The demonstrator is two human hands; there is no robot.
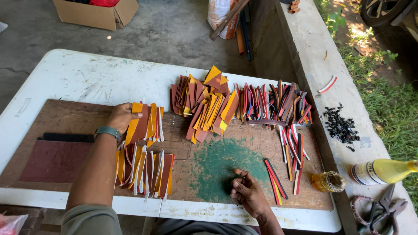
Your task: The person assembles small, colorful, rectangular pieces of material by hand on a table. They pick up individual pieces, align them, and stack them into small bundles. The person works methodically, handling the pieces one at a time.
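A fanned bundle of flat orange, brown and white strips point(146, 124) stands nearly upright in the left hand point(122, 116), pinched at its top edge. Just below that hand lies a second row of like strips point(146, 172) — overlapped, tilted — resting on the worn brown board point(74, 117).
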